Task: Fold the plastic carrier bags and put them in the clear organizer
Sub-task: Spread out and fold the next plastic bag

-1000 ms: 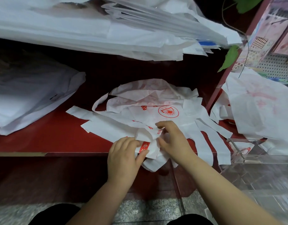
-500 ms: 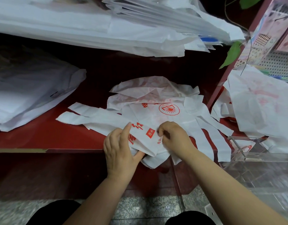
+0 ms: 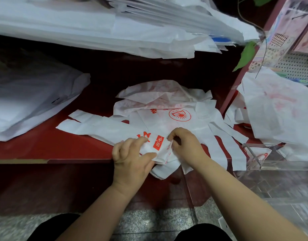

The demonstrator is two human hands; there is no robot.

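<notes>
A white carrier bag with red print (image 3: 104, 129) lies across a red shelf (image 3: 50, 145), its handles stretched out to the left. My left hand (image 3: 130, 157) pinches the bag's near end between thumb and fingers. My right hand (image 3: 186, 145) grips the same end from the right, fingers curled. Beneath it lies a pile of more white bags (image 3: 167, 101) with a red round logo. The clear organizer (image 3: 278, 166) stands at the right, with a folded bag (image 3: 261, 154) visible inside its near corner.
Thick stacks of white bags (image 3: 115, 26) fill the shelf above and another stack (image 3: 28, 101) lies at the left. A heap of loose bags (image 3: 278, 110) sits over the organizer. A red upright post (image 3: 236, 84) divides the shelf. Green leaves (image 3: 245, 56) hang near it.
My left hand lifted and pulled the near end of the bag flatter; the handles slid out further left. Red print on the held part now faces up. My right hand stayed in place.
</notes>
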